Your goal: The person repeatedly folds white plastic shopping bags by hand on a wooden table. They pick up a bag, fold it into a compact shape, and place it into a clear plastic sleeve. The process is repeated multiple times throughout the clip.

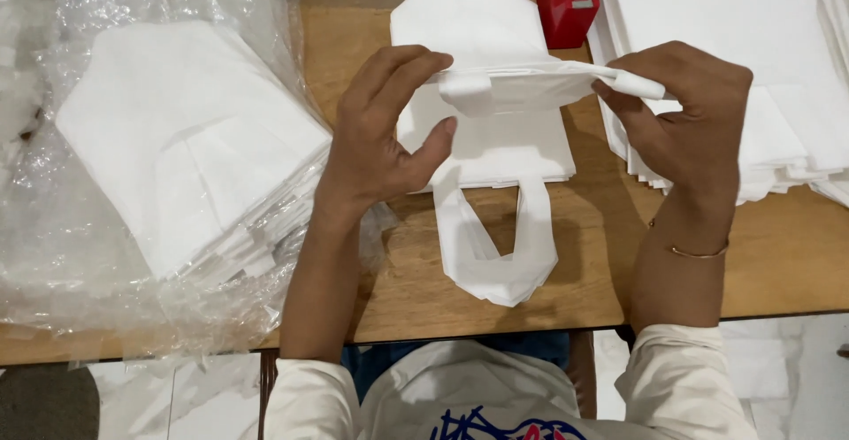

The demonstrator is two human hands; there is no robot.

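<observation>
Crinkled clear plastic wrap (pixel 53 254) covers the far left of the wooden surface (pixel 778 254), and on it lies a thick stack of folded white non-woven fabric bags (pixel 177 139), its corner edges fanned out toward the near edge. Just right of that stack, the left hand (pixel 380 130) curls its fingers over the top fold of a single white non-woven fabric bag (pixel 495 148), with the thumb pressing in from below, so it is pinching the left end of the folded rim. The bag lies in the middle of the surface, its body pointing away and its looped white handle (pixel 495 254) trailing toward the person, flat on the wood. Beyond it, at the far edge, stands a red tape dispenser (pixel 566 2). The right hand (pixel 690 122) grips the right end of the same rim, fingertips closed on a small tab of fabric, and holds the fold stretched between both hands. Behind and beneath that hand sits a second pile of white folded bags (pixel 752 68). As a judgement, the soft fabric could slip from either pinch and let the fold spring open, or the right wrist could nudge the neighbouring pile askew, since it hangs close over its edges.
</observation>
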